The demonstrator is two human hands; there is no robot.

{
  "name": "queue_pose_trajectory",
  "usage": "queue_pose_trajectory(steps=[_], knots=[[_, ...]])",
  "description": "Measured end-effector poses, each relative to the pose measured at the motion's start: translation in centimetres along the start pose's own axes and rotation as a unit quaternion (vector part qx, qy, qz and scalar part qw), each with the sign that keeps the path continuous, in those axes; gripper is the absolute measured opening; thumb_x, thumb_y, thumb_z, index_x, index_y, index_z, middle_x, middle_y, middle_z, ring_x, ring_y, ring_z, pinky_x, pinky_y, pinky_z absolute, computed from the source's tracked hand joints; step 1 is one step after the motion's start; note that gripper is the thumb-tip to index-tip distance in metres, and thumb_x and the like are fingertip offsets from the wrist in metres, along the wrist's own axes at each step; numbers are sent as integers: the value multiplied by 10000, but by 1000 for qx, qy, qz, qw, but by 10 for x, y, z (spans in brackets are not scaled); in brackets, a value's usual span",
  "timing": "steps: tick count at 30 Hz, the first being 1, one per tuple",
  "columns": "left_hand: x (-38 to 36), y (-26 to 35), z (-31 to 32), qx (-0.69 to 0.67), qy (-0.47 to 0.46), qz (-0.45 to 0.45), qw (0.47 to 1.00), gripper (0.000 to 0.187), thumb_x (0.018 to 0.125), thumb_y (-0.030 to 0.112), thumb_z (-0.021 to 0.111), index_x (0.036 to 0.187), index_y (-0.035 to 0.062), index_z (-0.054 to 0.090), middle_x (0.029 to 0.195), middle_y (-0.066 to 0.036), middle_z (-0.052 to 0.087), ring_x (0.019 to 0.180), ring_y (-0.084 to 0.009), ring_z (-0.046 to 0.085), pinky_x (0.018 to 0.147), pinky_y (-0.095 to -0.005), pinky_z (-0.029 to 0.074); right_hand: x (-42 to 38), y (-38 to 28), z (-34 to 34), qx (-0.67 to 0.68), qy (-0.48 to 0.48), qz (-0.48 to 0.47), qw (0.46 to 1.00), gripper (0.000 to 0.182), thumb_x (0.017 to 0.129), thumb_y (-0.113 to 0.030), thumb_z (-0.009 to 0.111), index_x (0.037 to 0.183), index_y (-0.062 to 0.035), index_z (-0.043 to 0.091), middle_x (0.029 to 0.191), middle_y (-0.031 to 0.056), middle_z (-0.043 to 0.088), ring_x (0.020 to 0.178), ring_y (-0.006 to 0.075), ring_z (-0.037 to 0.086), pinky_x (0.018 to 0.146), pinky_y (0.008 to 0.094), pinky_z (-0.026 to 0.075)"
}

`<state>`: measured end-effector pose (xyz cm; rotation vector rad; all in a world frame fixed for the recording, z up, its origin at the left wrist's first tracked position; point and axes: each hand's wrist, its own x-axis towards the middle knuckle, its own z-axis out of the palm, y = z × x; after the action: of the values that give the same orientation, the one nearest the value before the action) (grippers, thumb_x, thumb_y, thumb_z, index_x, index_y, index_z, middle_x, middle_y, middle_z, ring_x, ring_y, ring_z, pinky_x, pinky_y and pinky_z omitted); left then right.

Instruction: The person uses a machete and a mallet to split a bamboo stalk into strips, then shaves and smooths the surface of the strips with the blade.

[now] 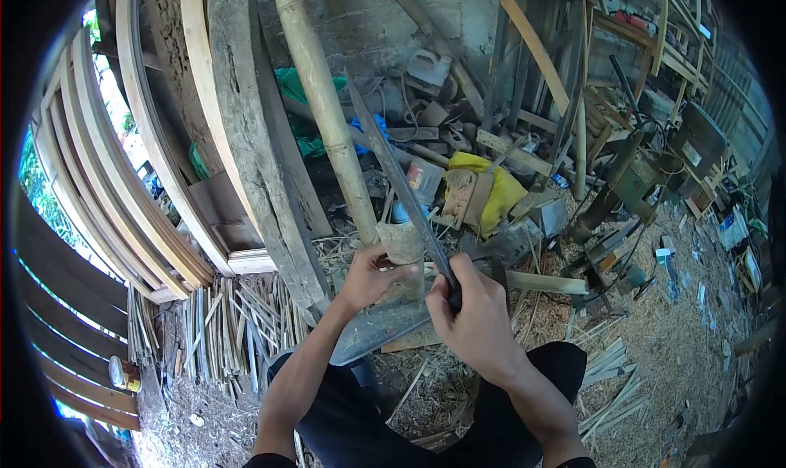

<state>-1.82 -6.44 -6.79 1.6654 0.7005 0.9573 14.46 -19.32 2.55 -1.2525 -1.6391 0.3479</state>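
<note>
My right hand (477,316) is wrapped round the dark handle of a long machete (393,169). Its blade slants up and to the left, passing beside a short, pale cylindrical piece (401,244), perhaps bamboo or wood. At the left side of that piece is my left hand (370,278), with the thumb and fingers curled against it. Beneath the piece stands a greyish round block or post (409,284), partly hidden by my hands. Whether the blade touches the pale piece is unclear.
A bamboo pole (323,99) and a weathered timber (250,124) rise at the left. Thin strips (237,329) lie in a pile lower left. Behind are a yellow sack (503,194) and scrap. Machinery (634,173) stands right. Shavings cover the floor.
</note>
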Motion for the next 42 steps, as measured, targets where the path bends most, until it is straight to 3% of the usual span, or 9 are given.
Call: queue_pose_trajectory(steps=[6, 10, 13, 25, 30, 34, 36, 42], knots=[[-4, 0, 1, -9, -4, 2, 1000, 312, 785, 24, 739, 1082, 3, 644, 999, -61, 683, 932, -120, 627, 848, -295, 515, -6, -11, 0, -141, -41, 25, 989, 212, 827, -88, 603, 970, -15, 464, 761, 163, 564, 618, 361, 627, 502, 444, 510], [-11, 2, -2, -26, 9, 14, 1000, 265, 781, -20, 728, 1035, -4, 652, 975, -56, 685, 904, -115, 629, 824, -289, 521, -10, -11, 8, -127, -13, -4, 992, 220, 828, -115, 608, 969, -24, 465, 775, 150, 560, 611, 348, 632, 505, 427, 527], [-13, 1, -5, -43, 5, 6, 999, 235, 785, -44, 714, 1011, -12, 658, 971, -53, 685, 886, -110, 628, 794, -273, 523, -12, -12, 9, -105, -14, 18, 994, 211, 793, -49, 637, 884, -40, 447, 739, 108, 550, 565, 332, 610, 500, 412, 494], [-17, 0, -11, -2, 10, 6, 1000, 199, 794, -27, 711, 988, -11, 668, 945, -37, 687, 844, -80, 617, 759, -255, 520, -10, -15, 11, -99, -43, -5, 994, 184, 841, -113, 595, 920, -26, 454, 744, 147, 538, 596, 347, 621, 494, 437, 516], [-15, -4, -10, -25, 12, 13, 1000, 195, 791, -34, 704, 980, -4, 669, 930, -20, 683, 830, -67, 605, 734, -240, 510, -13, -17, 15, -161, -45, -8, 986, 237, 839, -137, 604, 987, -9, 469, 770, 128, 534, 607, 293, 630, 471, 373, 521], [-19, -10, -14, 4, 19, -3, 1000, 194, 791, -56, 665, 978, -5, 669, 916, -15, 682, 837, -62, 599, 718, -222, 489, -17, -18, 21, -185, -17, -2, 983, 229, 799, -72, 642, 963, -26, 488, 754, 100, 530, 625, 301, 631, 527, 405, 510], [-20, -7, -16, 8, 15, -7, 1000, 196, 791, -63, 652, 977, -6, 669, 914, -14, 683, 840, -61, 598, 718, -219, 483, -17, -15, 21, -195, -27, -44, 979, 300, 819, -152, 633, 1023, 7, 480, 790, 116, 534, 649, 260, 639, 479, 348, 531], [-22, 4, -11, 48, 21, 12, 999, 205, 798, -58, 660, 998, -12, 667, 927, -36, 691, 864, -85, 615, 769, -246, 499, -16, -21, 13, -113, -37, -23, 993, 243, 831, -126, 616, 987, -7, 473, 779, 126, 535, 668, 294, 640, 495, 383, 523]])
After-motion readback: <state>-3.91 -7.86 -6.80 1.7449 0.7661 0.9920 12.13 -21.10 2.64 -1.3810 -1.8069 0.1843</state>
